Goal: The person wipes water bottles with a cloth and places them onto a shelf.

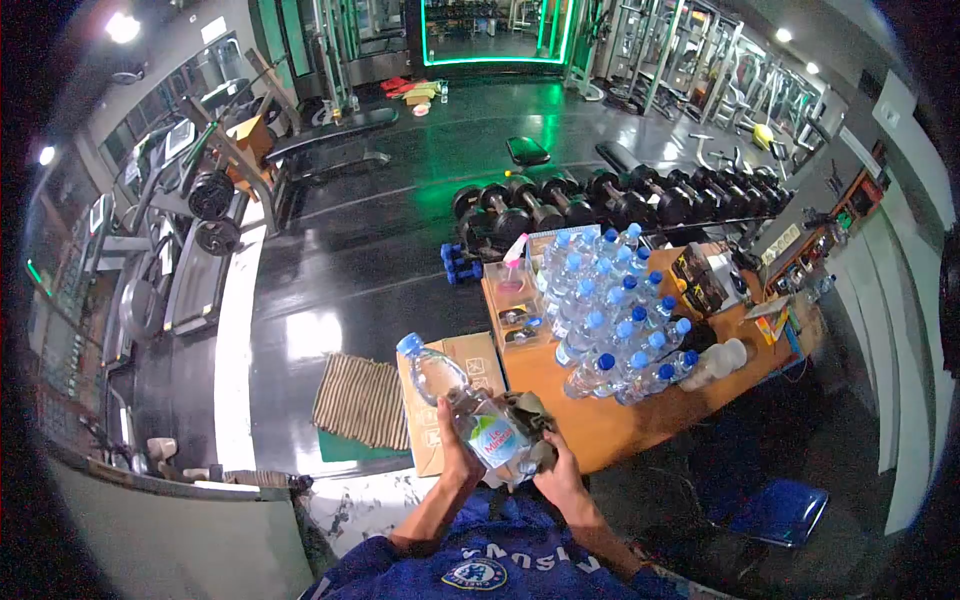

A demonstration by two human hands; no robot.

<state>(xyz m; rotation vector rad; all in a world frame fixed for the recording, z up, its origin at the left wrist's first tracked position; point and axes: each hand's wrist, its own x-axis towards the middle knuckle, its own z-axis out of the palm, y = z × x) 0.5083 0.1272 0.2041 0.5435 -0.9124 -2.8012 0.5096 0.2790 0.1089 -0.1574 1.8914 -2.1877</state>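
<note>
A large clear water bottle with a blue cap and a coloured label lies tilted between my hands, its cap toward the upper left. My left hand is wrapped round its left side. In my right hand is a dark olive cloth, pressed against the bottle's right side. Just beyond the bottle stands a cardboard box. To the right, many clear bottles with blue caps stand grouped on an orange-brown desk.
A clear organiser and a dark box stand on the desk. Behind it runs a rack of dumbbells. A ribbed mat lies left of the cardboard box. A blue chair is at the lower right, treadmills at the left.
</note>
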